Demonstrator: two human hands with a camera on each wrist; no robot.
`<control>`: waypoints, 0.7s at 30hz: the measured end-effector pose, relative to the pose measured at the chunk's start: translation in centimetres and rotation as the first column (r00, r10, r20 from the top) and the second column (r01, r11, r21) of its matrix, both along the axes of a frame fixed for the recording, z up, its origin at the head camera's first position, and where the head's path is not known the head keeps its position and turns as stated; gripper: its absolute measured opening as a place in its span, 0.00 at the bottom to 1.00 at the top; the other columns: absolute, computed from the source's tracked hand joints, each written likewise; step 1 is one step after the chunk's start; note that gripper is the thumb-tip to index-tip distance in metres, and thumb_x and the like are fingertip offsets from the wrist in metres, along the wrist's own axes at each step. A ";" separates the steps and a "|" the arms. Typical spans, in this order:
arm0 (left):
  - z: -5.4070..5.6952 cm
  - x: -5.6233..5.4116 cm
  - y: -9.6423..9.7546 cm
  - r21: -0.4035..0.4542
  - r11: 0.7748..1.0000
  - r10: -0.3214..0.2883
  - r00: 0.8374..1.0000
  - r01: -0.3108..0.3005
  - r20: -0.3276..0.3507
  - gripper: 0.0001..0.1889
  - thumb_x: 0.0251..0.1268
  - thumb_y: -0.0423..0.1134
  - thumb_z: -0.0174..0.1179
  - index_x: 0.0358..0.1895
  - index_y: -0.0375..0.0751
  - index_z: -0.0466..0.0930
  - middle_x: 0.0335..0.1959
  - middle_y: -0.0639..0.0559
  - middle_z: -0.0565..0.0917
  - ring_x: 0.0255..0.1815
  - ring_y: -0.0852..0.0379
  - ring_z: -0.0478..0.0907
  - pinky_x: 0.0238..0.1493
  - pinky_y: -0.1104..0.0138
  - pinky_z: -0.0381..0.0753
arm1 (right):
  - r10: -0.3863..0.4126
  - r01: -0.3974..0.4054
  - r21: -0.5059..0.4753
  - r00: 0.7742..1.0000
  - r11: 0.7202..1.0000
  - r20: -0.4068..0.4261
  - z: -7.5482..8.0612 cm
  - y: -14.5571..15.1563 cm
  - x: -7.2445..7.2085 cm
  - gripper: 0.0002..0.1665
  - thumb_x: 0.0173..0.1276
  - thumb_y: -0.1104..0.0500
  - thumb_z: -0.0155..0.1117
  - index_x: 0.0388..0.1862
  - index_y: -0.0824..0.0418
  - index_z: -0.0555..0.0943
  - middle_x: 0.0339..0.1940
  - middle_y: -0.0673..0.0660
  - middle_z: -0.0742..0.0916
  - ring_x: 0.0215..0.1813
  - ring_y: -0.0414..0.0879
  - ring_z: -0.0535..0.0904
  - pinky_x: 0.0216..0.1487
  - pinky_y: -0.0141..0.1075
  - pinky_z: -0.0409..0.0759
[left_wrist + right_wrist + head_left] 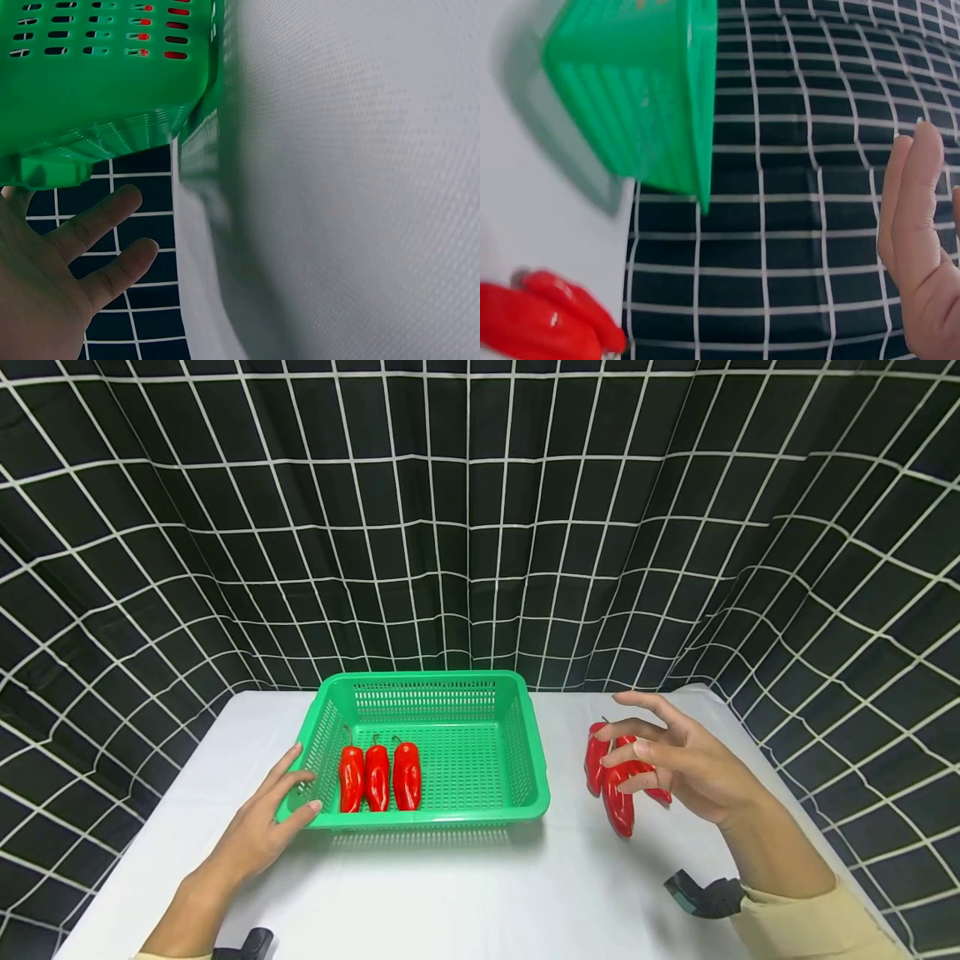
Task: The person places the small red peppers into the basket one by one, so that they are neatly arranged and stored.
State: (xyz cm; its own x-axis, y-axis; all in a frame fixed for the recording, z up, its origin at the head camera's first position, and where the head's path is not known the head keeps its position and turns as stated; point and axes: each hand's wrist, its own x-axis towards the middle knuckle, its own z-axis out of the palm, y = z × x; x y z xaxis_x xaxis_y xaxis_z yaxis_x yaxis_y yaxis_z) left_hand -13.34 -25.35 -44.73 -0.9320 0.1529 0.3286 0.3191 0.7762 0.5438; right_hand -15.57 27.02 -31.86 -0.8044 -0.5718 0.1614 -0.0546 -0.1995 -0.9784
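Observation:
Three red peppers (377, 777) lie side by side at the left end of a green plastic basket (480, 816). My left hand (262, 818) rests at the basket's left rim, fingers spread, some of them over the edge; the left wrist view shows two fingers (101, 225) extended beneath the rim. To the right of the basket, a small pile of red peppers (619, 802) lies on the table, also visible in the right wrist view. Over this pile hovers my right hand (690, 760), its fingers loosely bent and apart, holding nothing. It partly hides the peppers in the head view.
A white-covered table (480, 893) carries everything. Black curtain with a white grid (480, 527) hangs behind the table and along both sides. Dark wrist-worn devices (705, 895) sit at both wrists.

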 end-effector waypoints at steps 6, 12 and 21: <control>0.0 -0.1 0.0 -0.003 1.000 0.000 1.000 0.000 0.002 0.19 0.66 0.48 0.60 0.56 0.46 0.75 0.76 0.50 0.54 0.67 0.34 0.62 0.50 0.33 0.68 | -0.165 0.168 0.101 0.986 0.981 -0.035 -0.5 1.3 -0.6 0.32 0.70 0.71 0.51 0.71 0.55 0.63 0.56 0.69 0.75 0.49 0.58 0.82 0.42 0.54 0.80; 0.1 -0.1 -0.1 0.004 1.000 -0.002 1.000 0.002 0.007 0.19 0.66 0.49 0.59 0.56 0.46 0.76 0.76 0.50 0.54 0.68 0.34 0.61 0.50 0.33 0.67 | -0.222 0.223 0.142 0.975 0.964 -0.025 -1.3 2.2 -1.3 0.33 0.70 0.70 0.54 0.71 0.54 0.63 0.56 0.67 0.75 0.51 0.57 0.81 0.42 0.56 0.79; 0.0 -0.1 0.1 0.017 1.000 -0.006 1.000 0.006 0.012 0.18 0.66 0.48 0.59 0.56 0.46 0.76 0.76 0.50 0.54 0.68 0.35 0.61 0.50 0.33 0.67 | -0.236 0.235 0.157 0.972 0.959 -0.015 -2.2 3.4 -2.1 0.34 0.70 0.69 0.54 0.72 0.52 0.62 0.58 0.63 0.77 0.53 0.57 0.81 0.43 0.54 0.79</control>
